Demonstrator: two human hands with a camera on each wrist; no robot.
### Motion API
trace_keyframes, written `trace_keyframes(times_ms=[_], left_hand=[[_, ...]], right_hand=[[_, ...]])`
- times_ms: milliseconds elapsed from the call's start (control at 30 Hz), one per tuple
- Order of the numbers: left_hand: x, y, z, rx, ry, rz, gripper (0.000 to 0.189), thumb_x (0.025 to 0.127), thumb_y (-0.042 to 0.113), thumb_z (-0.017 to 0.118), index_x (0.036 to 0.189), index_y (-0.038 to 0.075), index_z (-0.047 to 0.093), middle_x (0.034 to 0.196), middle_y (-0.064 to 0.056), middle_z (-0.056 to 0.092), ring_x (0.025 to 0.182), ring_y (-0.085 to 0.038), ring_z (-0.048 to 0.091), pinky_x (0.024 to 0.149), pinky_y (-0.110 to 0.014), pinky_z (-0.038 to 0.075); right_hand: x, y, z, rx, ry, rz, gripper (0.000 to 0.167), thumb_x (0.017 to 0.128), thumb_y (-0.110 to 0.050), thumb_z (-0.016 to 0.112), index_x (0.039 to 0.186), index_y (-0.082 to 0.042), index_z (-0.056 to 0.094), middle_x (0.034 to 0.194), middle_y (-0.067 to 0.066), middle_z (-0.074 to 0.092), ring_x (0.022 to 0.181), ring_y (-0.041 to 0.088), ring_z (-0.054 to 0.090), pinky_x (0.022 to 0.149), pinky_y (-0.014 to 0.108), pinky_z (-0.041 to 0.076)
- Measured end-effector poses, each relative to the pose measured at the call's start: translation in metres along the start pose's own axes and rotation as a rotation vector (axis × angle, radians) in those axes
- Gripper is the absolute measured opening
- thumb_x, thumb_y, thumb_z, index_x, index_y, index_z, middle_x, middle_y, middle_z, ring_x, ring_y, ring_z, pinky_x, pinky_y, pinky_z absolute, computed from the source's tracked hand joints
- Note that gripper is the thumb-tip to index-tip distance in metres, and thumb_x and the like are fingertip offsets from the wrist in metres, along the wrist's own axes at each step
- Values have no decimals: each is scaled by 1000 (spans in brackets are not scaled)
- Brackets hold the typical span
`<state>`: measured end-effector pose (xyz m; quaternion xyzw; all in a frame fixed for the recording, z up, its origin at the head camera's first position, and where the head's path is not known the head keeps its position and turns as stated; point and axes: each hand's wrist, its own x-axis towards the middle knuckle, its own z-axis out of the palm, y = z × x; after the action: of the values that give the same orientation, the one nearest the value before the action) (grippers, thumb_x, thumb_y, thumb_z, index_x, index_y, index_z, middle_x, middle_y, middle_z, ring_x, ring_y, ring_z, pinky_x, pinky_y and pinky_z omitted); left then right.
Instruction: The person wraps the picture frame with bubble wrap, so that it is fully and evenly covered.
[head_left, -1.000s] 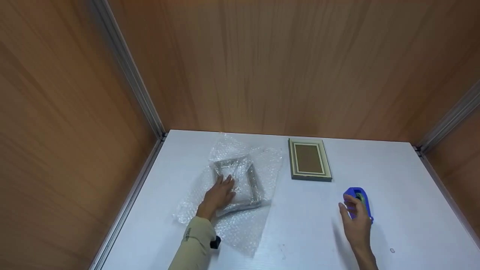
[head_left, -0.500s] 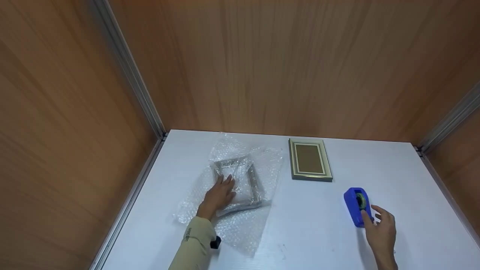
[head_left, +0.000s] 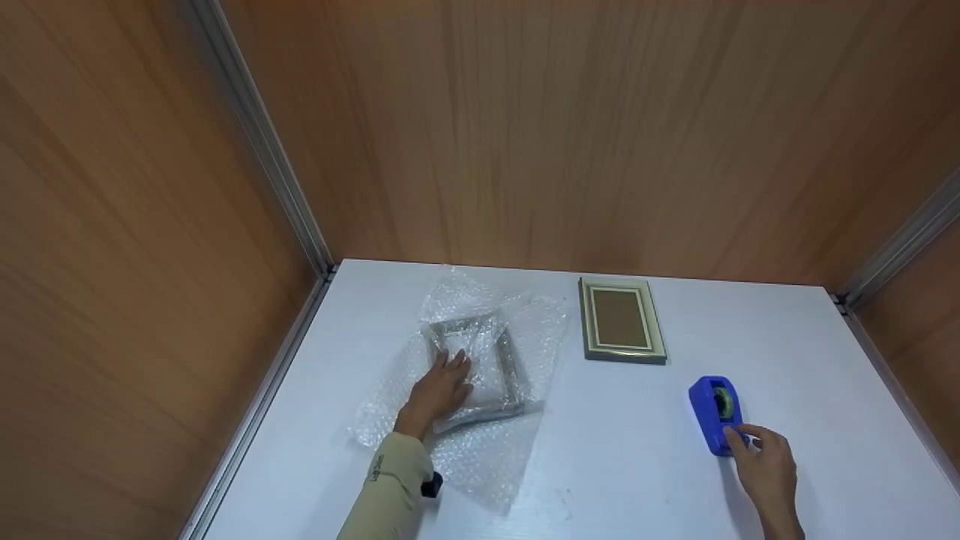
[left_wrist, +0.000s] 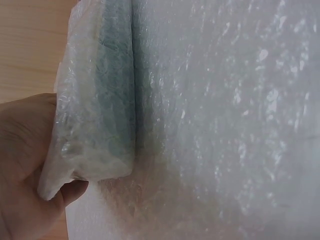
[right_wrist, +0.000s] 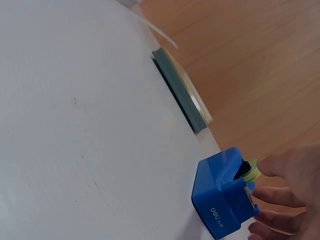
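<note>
Picture frame (head_left: 508, 367) lies under bubble wrap (head_left: 484, 465) on the white table (head_left: 622, 465); your left hand (head_left: 436, 390) rests over it, fingers extended; your right hand (head_left: 766, 466) bends at the blue tape dispenser (head_left: 705, 412); whether it pinches tape, I cannot tell; another frame (head_left: 619, 319) lies farther back.

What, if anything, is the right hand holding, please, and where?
Hold unclear; the right hand is at the cutting end of the blue plastic tape dispenser.

A khaki sleeve (head_left: 386, 491) with dark lettering (head_left: 377, 468) has a black block (head_left: 431, 485) alongside.
</note>
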<state>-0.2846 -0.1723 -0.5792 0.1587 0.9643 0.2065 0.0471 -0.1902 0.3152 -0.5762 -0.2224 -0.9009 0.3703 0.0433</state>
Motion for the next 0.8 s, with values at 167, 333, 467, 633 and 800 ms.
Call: trace_keyframes(times_ms=[167,333,467,633,800], left_hand=[[-1,3,-1,13,12,9,50,98,23,51,143,3,42,152,-16,35,142,-43,23,109,-55,35],[1,1,0,-1,-30,-19,51,99,25,49,144,4,40,155,-13,31,144,-40,20,110,-54,33],[2,0,0,-5,-41,-30,52,99,28,50,144,6,41,155,-11,31,145,-39,19,111,-53,33],[2,-1,1,-5,-24,-13,51,98,27,51,143,5,42,154,-12,32,144,-40,21,110,-53,34],[1,-2,2,3,-15,-6,51,98,26,51,143,5,42,154,-12,33,144,-40,22,110,-53,34]], right_hand=[[4,2,-1,-15,-48,29,63,96,-46,49,128,8,50,134,34,40,122,49,43,99,60,36],[10,4,-3,-46,-61,20,61,96,-45,50,123,10,53,126,34,47,114,47,50,90,56,43],[15,3,-6,-68,-98,23,64,96,-47,48,123,11,54,125,35,49,113,47,51,84,53,46],[20,1,-10,-93,-156,44,64,97,-47,47,124,11,53,123,35,53,110,48,53,78,47,49],[23,0,-11,-93,-178,62,61,96,-45,49,122,10,54,120,34,54,107,46,55,72,42,50]])
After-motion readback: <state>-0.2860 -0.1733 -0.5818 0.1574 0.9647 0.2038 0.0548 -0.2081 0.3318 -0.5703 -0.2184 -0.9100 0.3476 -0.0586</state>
